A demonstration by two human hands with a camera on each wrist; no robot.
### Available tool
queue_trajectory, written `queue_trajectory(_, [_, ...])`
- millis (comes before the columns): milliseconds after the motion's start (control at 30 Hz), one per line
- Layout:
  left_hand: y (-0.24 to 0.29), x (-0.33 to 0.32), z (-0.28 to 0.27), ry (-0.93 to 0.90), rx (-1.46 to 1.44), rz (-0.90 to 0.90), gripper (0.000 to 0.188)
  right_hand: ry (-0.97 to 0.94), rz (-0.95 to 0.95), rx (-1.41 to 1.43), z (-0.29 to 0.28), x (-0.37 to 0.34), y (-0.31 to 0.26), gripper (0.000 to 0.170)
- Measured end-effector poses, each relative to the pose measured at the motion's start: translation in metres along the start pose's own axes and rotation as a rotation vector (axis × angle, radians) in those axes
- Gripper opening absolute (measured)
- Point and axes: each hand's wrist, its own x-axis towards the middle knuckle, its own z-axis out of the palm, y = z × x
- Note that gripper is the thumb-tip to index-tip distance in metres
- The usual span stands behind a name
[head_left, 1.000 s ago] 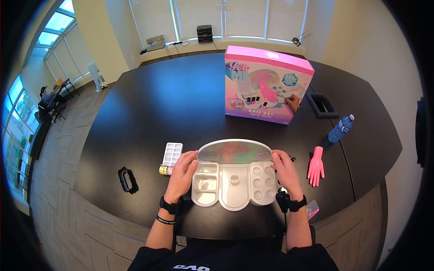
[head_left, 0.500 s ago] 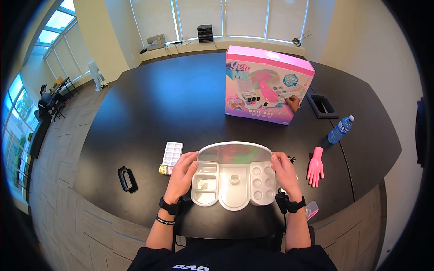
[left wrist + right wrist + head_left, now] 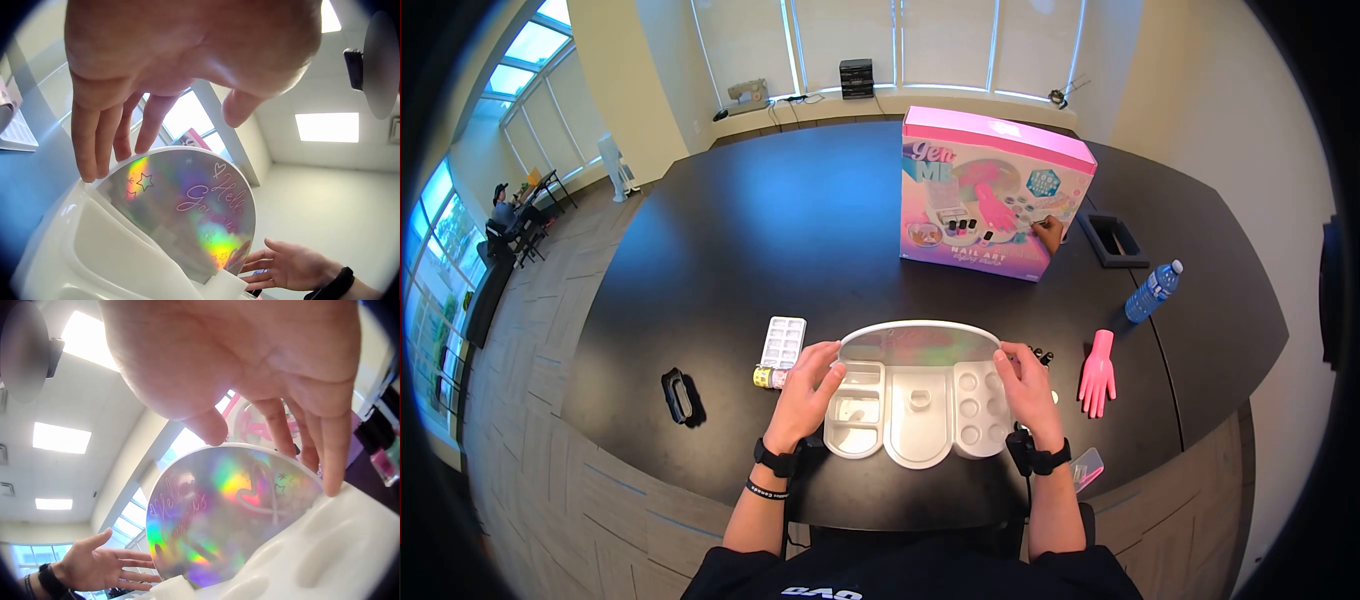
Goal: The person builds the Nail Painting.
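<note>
A white nail-art station sits on the table before me, with compartments on its left, a small raised post in the middle and round wells on its right. Along its back stands a rounded mirror-like panel, shiny and rainbow-tinted, with script lettering and a heart. My left hand is at the panel's left edge, fingers extended with their tips at its rim and thumb apart in the left wrist view. At the opposite edge is my right hand. In the right wrist view its fingers reach down behind the rim, thumb near the top edge.
Beyond the station stands a pink box. To the right are a pink model hand, a water bottle and a small clear case. A white welled tray and a black strap lie left.
The panel's top edge has come toward me, so its face looks shorter. Both hands have moved slightly inward with it, while the station's base has stayed in place.
</note>
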Motion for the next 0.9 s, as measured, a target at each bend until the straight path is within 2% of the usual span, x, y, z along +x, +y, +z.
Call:
queue_trajectory(167, [-0.004,0.001,0.002,0.0,-0.05,-0.003,0.053,-0.022,0.036,0.004,0.001,-0.001,-0.001,0.053])
queue_trajectory(567, [-0.008,0.0,0.003,-0.01,-0.079,-0.012,0.053,-0.034,-0.031,-0.011,0.003,-0.001,0.021,0.063])
queue_trajectory(633, [-0.006,-0.001,0.004,-0.007,-0.094,-0.016,0.053,0.055,-0.03,-0.031,0.0,-0.008,0.009,0.06])
queue_trajectory(767, [0.004,-0.006,0.004,0.029,-0.078,-0.02,0.049,0.058,-0.048,0.008,-0.025,-0.009,0.0,0.054])
queue_trajectory(900, [0.016,-0.012,0.004,0.087,0.026,0.052,0.046,0.168,-0.109,0.052,-0.055,-0.006,0.009,0.043])
